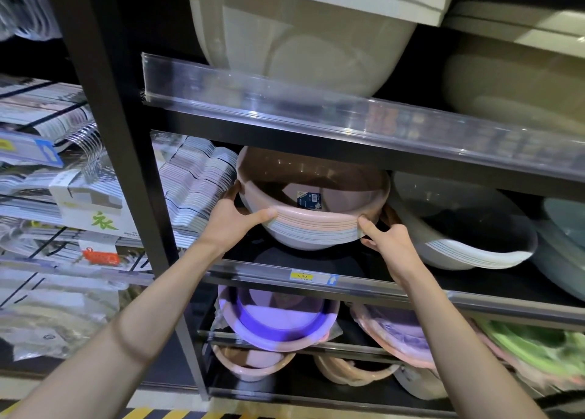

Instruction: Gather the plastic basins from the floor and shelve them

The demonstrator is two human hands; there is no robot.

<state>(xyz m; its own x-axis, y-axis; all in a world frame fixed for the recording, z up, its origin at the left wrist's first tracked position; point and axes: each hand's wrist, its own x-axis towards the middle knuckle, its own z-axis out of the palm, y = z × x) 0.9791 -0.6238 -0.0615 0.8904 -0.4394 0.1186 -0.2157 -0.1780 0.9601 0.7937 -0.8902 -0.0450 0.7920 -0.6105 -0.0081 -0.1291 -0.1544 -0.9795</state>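
Hands grip a tilted basin stack above the middle shelf: left hand closed on its left rim, right hand on its right.

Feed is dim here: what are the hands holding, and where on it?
Both hold the stack of nested basins by its rim: left hand on the left side, right hand on the right.
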